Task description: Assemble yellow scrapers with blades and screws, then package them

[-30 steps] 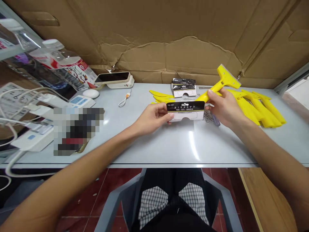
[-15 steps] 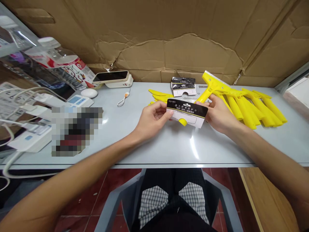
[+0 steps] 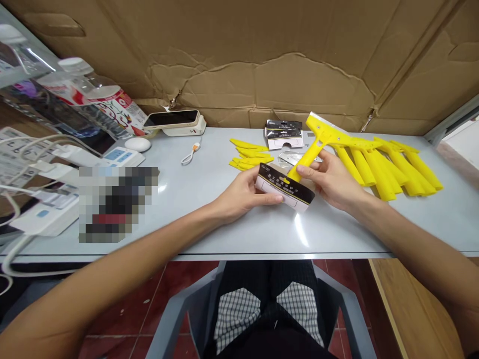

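My left hand (image 3: 241,197) pinches the black-and-white card (image 3: 289,189), and my right hand (image 3: 337,180) holds the yellow scraper (image 3: 319,138) by its handle (image 3: 305,162), over the table (image 3: 209,234). I think I'm fitting them together, so I need to line them up and push gently.

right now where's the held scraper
In the head view, the yellow scraper is right of centre, in the right hand, its handle end at the printed card in the left hand.

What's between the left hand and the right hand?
In the head view, a black-and-white card and a yellow scraper, its handle partly behind the card.
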The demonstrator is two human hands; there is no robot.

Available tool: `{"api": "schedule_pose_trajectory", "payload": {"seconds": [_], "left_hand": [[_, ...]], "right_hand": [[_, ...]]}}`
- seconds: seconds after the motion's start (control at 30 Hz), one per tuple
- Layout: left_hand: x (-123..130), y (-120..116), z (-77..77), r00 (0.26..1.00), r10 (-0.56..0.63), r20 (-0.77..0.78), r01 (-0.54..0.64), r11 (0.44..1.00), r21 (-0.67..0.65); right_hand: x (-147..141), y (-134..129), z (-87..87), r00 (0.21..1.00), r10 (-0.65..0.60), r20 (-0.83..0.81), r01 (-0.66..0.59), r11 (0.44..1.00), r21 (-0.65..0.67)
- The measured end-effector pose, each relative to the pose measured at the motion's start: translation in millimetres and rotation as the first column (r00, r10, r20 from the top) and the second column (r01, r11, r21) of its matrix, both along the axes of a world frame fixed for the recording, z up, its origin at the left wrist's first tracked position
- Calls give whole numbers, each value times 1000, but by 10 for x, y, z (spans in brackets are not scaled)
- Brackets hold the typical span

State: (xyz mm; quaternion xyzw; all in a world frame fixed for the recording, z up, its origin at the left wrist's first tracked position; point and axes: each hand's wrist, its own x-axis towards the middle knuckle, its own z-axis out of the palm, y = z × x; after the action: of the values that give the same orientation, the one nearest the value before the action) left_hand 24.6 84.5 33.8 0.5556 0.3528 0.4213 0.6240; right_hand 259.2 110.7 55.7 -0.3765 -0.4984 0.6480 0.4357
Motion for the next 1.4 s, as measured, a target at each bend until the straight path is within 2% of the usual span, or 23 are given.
{"api": "schedule_pose_trajectory", "payload": {"seconds": [0.1, 0.17, 0.27, 0.4, 0.5, 0.67, 0.83, 1.03, 1.1, 1.27, 1.4], "left_hand": [[21, -28, -2, 997, 63, -35, -64, 998, -29], [29, -43, -2, 995, 92, -43, -94, 995, -30], [33, -57, -2, 993, 111, -44, -112, 993, -39], [37, -75, 6, 990, 128, -61, -131, 991, -37], [53, -90, 23, 990, 127, -56, -129, 991, -34], [78, -108, 40, 994, 106, 0, -106, 991, -86], [62, -111, 26, 986, 150, 71, -139, 981, -132], [60, -65, 94, 962, 239, 133, -228, 969, -95], [71, -23, 138, 950, 276, 148, -264, 960, -98], [107, 82, 221, 899, 385, 208, -361, 921, -145], [155, 128, 232, 880, 392, 270, -350, 917, -191]], "right_hand": [[-18, -19, -13, 999, 30, 27, -30, 1000, -2], [-16, -14, 0, 998, 5, 57, -5, 1000, 8], [45, 56, 63, 989, -142, 42, 142, 990, -6], [215, 237, 150, 937, -343, -64, 342, 939, -25], [282, 312, 164, 927, -373, -25, 374, 928, 15], [140, 182, 111, 954, -299, 5, 298, 954, 28], [14, 24, 63, 978, -174, 117, 167, 984, 63], [-4, -29, 31, 979, -56, 195, 32, 992, 124], [-16, -58, 58, 991, -33, 132, 18, 994, 111], [-23, -114, 137, 991, 16, -132, -20, 999, -26], [-49, -128, 40, 972, 112, -206, -131, 988, -81]]}}
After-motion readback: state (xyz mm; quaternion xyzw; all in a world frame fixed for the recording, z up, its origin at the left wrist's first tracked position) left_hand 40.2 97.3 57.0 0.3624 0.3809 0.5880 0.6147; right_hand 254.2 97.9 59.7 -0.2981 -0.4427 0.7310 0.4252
